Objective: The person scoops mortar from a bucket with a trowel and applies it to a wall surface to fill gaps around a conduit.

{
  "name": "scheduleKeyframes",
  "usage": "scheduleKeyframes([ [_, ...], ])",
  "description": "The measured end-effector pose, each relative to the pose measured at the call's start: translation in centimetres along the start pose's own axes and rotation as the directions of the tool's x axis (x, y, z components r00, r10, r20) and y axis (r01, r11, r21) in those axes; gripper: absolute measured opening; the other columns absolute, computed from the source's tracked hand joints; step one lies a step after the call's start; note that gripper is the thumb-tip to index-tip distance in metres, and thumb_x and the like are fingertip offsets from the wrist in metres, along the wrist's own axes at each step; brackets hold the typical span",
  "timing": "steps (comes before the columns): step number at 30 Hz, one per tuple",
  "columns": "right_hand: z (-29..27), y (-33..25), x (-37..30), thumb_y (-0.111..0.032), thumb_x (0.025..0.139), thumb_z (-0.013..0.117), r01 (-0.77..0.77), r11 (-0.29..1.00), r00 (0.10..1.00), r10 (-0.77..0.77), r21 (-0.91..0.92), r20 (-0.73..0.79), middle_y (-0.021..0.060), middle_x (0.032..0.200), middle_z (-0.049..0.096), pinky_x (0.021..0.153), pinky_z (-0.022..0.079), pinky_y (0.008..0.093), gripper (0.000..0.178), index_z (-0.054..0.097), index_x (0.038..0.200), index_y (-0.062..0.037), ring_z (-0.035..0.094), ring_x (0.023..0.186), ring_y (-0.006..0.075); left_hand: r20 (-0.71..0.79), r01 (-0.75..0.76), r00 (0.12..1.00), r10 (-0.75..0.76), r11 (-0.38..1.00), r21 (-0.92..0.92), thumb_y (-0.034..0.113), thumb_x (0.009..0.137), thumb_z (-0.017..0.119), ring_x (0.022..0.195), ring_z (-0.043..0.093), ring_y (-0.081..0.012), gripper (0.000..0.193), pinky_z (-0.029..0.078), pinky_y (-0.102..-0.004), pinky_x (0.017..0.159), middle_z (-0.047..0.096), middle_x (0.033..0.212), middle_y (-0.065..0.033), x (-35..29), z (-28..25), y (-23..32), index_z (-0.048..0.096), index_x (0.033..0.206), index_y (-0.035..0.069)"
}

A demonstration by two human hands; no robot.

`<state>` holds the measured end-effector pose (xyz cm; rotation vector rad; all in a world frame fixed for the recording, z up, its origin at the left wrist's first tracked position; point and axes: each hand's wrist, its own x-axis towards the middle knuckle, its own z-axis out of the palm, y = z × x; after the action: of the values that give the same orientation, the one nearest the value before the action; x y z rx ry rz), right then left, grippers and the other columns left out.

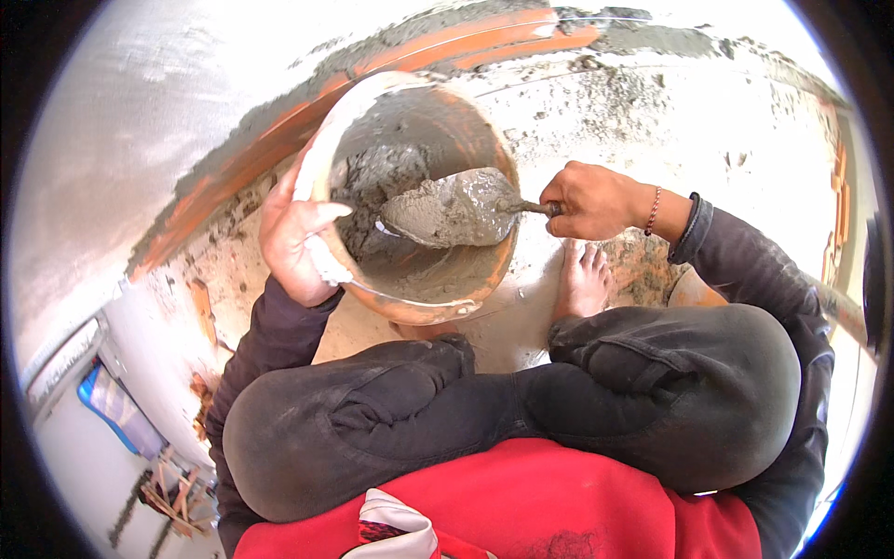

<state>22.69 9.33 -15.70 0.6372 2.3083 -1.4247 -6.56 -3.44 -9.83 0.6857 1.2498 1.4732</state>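
**Grey mortar (430, 220) heaped on a pointed metal trowel (484, 191), over the mouth of a round, orange, mortar-smeared bucket (442, 116)**

Your right hand (592, 203) is closed around the trowel's handle, just outside the bucket's right edge; the blade reaches leftward across the opening. Your left hand (296, 233) grips the opposite side of the rim, its thumb over the inner edge; its fingertips are partly hidden from you. The blade lies between your hands, its tip pointing at the left thumb, and covers part of the mortar beneath.

Your knees in dark grey trousers (675, 382) take up the space between the bucket and your red top (531, 494). A bare right foot (583, 284) stands just below your right hand. Beyond the bucket, a band of orange brick (251, 154) runs along the wall, edged with mortar, and the pale floor (605, 107) is spattered grey. Well apart, at lower left, lies a heap of wooden scraps (179, 494).
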Motion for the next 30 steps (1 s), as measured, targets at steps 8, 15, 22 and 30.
scheduleKeyframes([
  [8,2.2,2.0,-9.3,-0.01,0.076,0.053,-0.019,0.641,0.942,0.268,0.767,-0.201,0.0036,0.059,0.051,0.053,0.042,0.031,0.011,0.056,0.077,0.0002,0.052,0.056,0.0135,0.094,-0.156,0.987,0.128,0.887,0.435,0.008,0.077,0.043,0.118,0.054,-0.0276,0.05,0.041,-0.0371,0.102,0.056,0.126,-0.0191,-1.9,-9.0,-0.7,0.051,0.124,-0.006],
  [15,6.8,3.8,-11.3,-0.007,0.088,0.055,0.671,0.208,0.443,0.658,0.712,-0.61,0.0055,0.081,0.056,0.053,0.051,0.0291,0.017,0.051,0.104,-0.0025,0.056,0.06,0.0143,0.0,0.126,0.992,-0.129,0.969,0.211,0.017,0.077,0.044,0.119,0.052,-0.0271,0.056,0.04,-0.0385,0.102,0.055,0.129,-0.0164,-1.2,-11.0,0.4,0.049,0.127,-0.005],
  [22,-0.3,4.0,-2.9,-0.008,0.089,0.06,0.932,0.215,-0.131,0.95,0.291,-0.282,0.0068,0.079,0.054,0.048,0.048,0.0288,0.019,0.045,0.101,-0.0086,0.056,0.059,0.0143,-0.09,0.327,0.945,-0.315,0.89,0.318,0.028,0.074,0.046,0.123,0.048,-0.0327,0.068,0.038,-0.0418,0.105,0.05,0.136,-0.0146,-0.2,-13.6,2.0,0.043,0.137,0.002],
  [30,-4.6,4.0,0.0,-0.007,0.086,0.055,0.874,-0.228,0.413,0.813,0.428,-0.411,0.0061,0.077,0.05,0.049,0.048,0.0342,0.019,0.041,0.098,-0.0101,0.052,0.058,0.0163,-0.145,0.345,0.933,-0.329,0.932,0.107,0.028,0.076,0.046,0.124,0.048,-0.0316,0.067,0.039,-0.0422,0.105,0.049,0.136,-0.0145,-0.8,-9.2,2.2,0.042,0.138,0.001],
])
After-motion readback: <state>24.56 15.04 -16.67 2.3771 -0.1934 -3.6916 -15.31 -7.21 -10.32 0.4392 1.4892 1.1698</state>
